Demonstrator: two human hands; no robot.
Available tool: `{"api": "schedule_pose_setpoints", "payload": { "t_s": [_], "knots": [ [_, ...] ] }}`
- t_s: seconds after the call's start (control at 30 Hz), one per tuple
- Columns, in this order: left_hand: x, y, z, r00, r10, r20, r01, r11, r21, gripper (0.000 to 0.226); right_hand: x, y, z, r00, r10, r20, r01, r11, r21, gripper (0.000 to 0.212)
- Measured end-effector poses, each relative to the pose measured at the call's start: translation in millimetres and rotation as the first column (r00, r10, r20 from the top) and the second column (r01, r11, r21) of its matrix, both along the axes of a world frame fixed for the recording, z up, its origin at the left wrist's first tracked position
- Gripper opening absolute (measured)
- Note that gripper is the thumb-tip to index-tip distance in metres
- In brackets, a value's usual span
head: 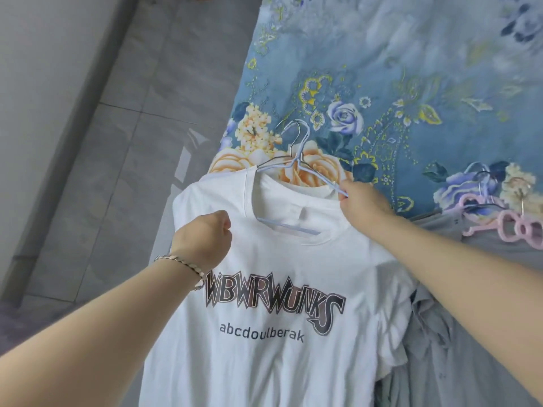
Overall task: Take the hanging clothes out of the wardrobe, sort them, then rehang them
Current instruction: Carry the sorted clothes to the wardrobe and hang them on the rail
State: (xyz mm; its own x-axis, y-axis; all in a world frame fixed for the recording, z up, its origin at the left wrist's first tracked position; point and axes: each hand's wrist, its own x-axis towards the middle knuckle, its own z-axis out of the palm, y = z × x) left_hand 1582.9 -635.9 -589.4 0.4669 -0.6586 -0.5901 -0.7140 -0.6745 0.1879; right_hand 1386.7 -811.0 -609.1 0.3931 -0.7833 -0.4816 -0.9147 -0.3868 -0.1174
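We are observing one white T-shirt point(264, 259) with dark lettering across its chest. Its front is facing us and its collar end is overlapping the edge of a floral bedspread point(411, 83). We are taking this T-shirt as the reference for every position below.

A pale blue wire hanger point(297, 163) is sitting partly inside the T-shirt's neck opening. Its hook and neck are projecting beyond the collar over the bedspread, while its lower bar is showing through the opening.

The right hand point(363, 198) is working at the right side of the T-shirt's collar, where its fingers are pinching the hanger's sloping arm. We are unable to tell whether collar fabric is caught in the same pinch. The left hand point(205, 235) is sitting on the T-shirt left of the collar, just above the lettering. It is clenched, with its fingers curling down into the cloth, and we are reading this as a grasp on the T-shirt. A beaded bracelet point(183, 263) is circling the left wrist, at the left end of the lettering.

To the right of the T-shirt and touching its sleeve, a grey garment point(470, 333) is lying crumpled. Well to the right of the T-shirt's collar, pink hangers point(517, 227) with bow-shaped tops are resting on that grey cloth. To the left of the T-shirt, a grey tiled floor point(126, 171) is showing
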Motion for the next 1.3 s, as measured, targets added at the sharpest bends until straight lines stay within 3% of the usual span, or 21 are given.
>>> {"api": "schedule_pose_setpoints", "payload": {
  "t_s": [0.07,0.17,0.3,0.4,0.53,0.67,0.87,1.0,1.17,1.3],
  "knots": [
    [-10,6,25,1.0,0.001,0.028,-0.001,1.0,-0.016,0.029,-12,11,28,0.982,-0.05,0.185,0.037,0.997,0.073,0.016],
    [-31,20,73,0.997,0.048,0.063,-0.046,0.998,-0.039,0.029,-33,35,84,0.937,0.015,0.35,-0.077,0.983,0.166,0.032],
    [-71,48,146,0.982,0.143,0.123,-0.135,0.988,-0.075,0.028,-59,67,153,0.898,0.138,0.418,-0.236,0.952,0.195,0.028],
    [-110,80,199,0.951,0.241,0.193,-0.225,0.969,-0.104,0.027,-77,85,200,0.852,0.122,0.509,-0.24,0.955,0.173,0.038],
    [-179,130,269,0.878,0.389,0.278,-0.354,0.92,-0.167,0.026,-101,114,266,0.747,0.205,0.633,-0.363,0.923,0.13,0.049],
    [-243,183,330,0.783,0.529,0.327,-0.482,0.849,-0.219,0.021,-128,169,326,0.628,0.315,0.712,-0.554,0.823,0.125,0.05],
    [-335,298,396,0.573,0.736,0.36,-0.676,0.673,-0.301,0.018,-166,268,401,0.427,0.5,0.753,-0.763,0.646,0.003,0.048],
    [-405,382,417,0.414,0.832,0.369,-0.778,0.533,-0.332,0.022,-193,327,440,0.276,0.614,0.739,-0.856,0.507,-0.101,0.043],
    [-514,480,429,0.246,0.906,0.343,-0.863,0.366,-0.349,0.02,-251,406,494,0.064,0.682,0.729,-0.939,0.288,-0.187,0.021],
    [-595,537,438,0.156,0.934,0.321,-0.9,0.268,-0.344,0.018,-308,464,522,-0.025,0.666,0.745,-0.976,0.146,-0.163,0.018]
  ]
}}
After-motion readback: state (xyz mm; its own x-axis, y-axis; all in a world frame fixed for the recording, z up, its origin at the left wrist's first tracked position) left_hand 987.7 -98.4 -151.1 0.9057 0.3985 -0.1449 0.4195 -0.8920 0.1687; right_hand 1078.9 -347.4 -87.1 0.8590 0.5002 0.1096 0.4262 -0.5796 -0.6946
